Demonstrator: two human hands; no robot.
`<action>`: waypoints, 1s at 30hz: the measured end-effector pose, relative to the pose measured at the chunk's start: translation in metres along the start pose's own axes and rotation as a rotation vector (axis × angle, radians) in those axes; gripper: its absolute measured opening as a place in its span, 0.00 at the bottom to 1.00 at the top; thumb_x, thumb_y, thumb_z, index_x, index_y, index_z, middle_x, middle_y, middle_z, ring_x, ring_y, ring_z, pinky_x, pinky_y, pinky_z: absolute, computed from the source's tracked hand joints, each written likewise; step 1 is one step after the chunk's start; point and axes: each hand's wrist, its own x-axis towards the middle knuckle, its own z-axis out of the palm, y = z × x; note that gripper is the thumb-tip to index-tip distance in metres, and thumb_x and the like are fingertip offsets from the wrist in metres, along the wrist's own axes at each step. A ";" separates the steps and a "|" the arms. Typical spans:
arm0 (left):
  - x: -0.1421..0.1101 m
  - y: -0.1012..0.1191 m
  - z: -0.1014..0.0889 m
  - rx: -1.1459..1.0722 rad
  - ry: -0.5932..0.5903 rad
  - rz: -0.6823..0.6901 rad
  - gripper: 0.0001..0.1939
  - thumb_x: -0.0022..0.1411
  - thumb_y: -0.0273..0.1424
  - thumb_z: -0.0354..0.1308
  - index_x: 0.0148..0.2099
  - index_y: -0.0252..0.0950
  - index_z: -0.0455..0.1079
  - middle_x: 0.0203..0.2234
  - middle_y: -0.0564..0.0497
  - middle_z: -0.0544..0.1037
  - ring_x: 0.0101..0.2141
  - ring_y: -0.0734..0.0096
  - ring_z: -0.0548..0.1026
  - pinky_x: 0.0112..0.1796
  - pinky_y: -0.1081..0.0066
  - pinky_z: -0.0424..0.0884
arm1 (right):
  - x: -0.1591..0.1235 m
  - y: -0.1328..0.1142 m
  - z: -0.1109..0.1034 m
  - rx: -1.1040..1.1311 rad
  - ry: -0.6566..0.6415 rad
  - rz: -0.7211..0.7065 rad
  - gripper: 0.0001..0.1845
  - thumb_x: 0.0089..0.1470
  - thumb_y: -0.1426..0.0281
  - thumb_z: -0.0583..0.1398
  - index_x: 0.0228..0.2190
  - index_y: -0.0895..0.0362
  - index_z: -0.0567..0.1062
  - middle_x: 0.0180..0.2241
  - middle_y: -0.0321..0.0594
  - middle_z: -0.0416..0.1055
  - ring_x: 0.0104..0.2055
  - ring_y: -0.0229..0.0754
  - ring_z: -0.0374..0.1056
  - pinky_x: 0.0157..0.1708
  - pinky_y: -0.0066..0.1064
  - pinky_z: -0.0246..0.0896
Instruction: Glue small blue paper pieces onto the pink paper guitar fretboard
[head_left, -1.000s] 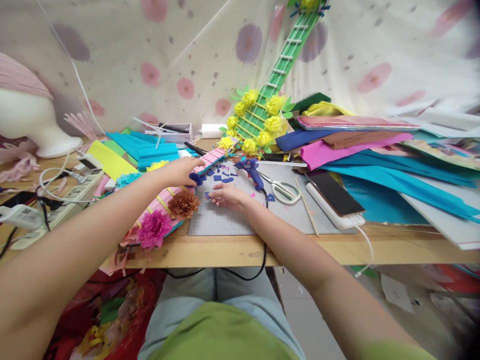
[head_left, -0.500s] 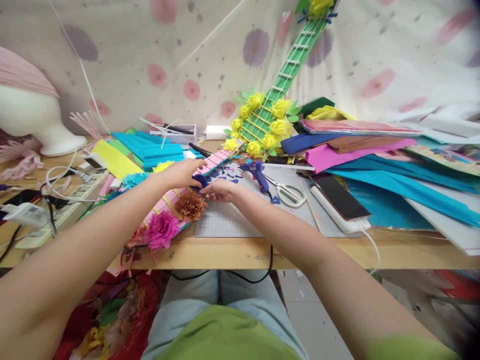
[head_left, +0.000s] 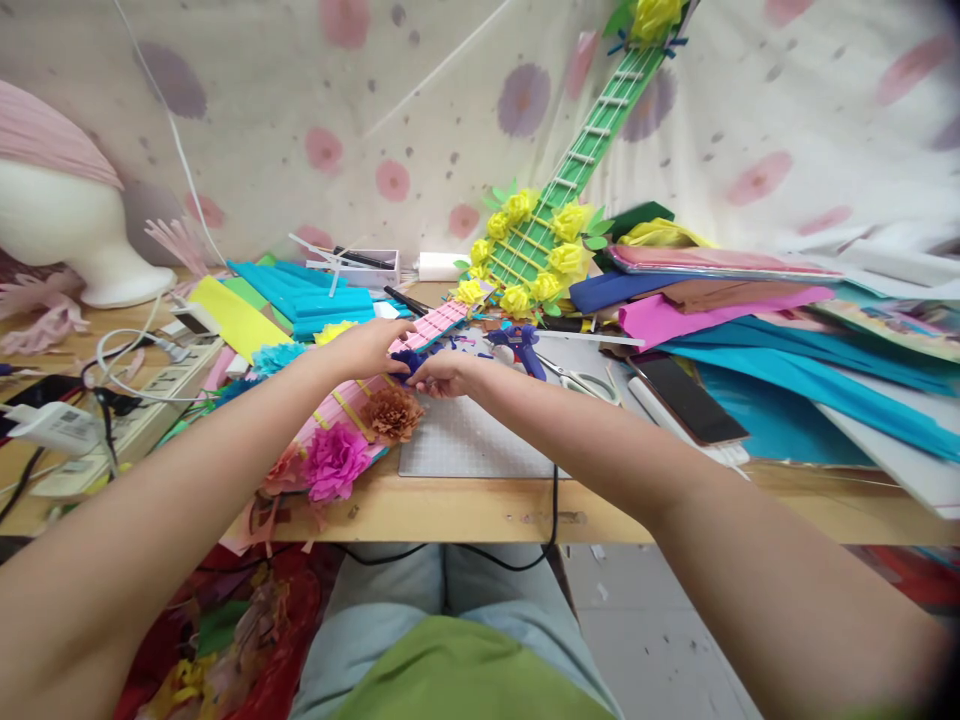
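Observation:
A dark blue paper flower (head_left: 406, 364) sits on the edge of a pink paper guitar (head_left: 346, 402) with yellow strips. My left hand (head_left: 373, 349) reaches over the guitar, its fingers closed on the flower's left side. From the right, my right hand (head_left: 442, 373) pinches the flower's other edge. Just below the hands are a brown paper flower (head_left: 391, 414) and a magenta one (head_left: 336, 462), both on the guitar. The guitar's pink neck (head_left: 435, 325) points away to the upper right. My fingers partly hide the blue flower.
A blue glue gun (head_left: 519, 347) and scissors (head_left: 586, 383) lie on the grey cutting mat (head_left: 480, 445) among blue scraps. A phone (head_left: 691, 397) is farther right, near stacked coloured paper (head_left: 795, 350). A green paper guitar (head_left: 525, 250) leans on the backdrop. A power strip (head_left: 142, 425) is at left.
The view has shifted slightly, so things appear a little to the right. Both hands stay at the blue flower, and my right forearm now covers more of the mat and scissors.

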 end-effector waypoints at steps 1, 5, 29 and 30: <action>0.000 -0.001 0.000 -0.006 -0.001 0.002 0.32 0.52 0.38 0.56 0.58 0.37 0.58 0.52 0.46 0.70 0.52 0.61 0.68 0.49 0.67 0.63 | 0.001 0.000 0.000 0.004 0.004 0.000 0.12 0.55 0.81 0.54 0.22 0.60 0.64 0.12 0.29 0.57 0.13 0.25 0.51 0.13 0.13 0.45; -0.004 -0.004 0.001 -0.058 0.010 -0.003 0.31 0.53 0.40 0.53 0.59 0.37 0.58 0.53 0.47 0.70 0.52 0.61 0.68 0.50 0.67 0.63 | 0.004 -0.001 -0.004 0.022 -0.009 -0.003 0.11 0.54 0.81 0.54 0.23 0.60 0.65 0.13 0.30 0.59 0.12 0.24 0.50 0.12 0.12 0.45; 0.001 -0.003 0.016 -0.041 -0.002 0.071 0.41 0.45 0.36 0.60 0.62 0.36 0.52 0.59 0.41 0.59 0.59 0.54 0.58 0.56 0.61 0.57 | 0.004 0.012 -0.020 0.301 -0.081 -0.152 0.10 0.48 0.86 0.49 0.27 0.61 0.63 0.19 0.37 0.65 0.16 0.28 0.58 0.14 0.15 0.53; 0.001 -0.004 0.016 -0.039 -0.003 0.069 0.41 0.45 0.36 0.60 0.62 0.35 0.52 0.59 0.40 0.59 0.58 0.54 0.58 0.55 0.61 0.58 | 0.004 0.014 -0.021 0.311 -0.079 -0.155 0.10 0.47 0.86 0.49 0.27 0.61 0.63 0.20 0.37 0.66 0.16 0.28 0.59 0.14 0.15 0.54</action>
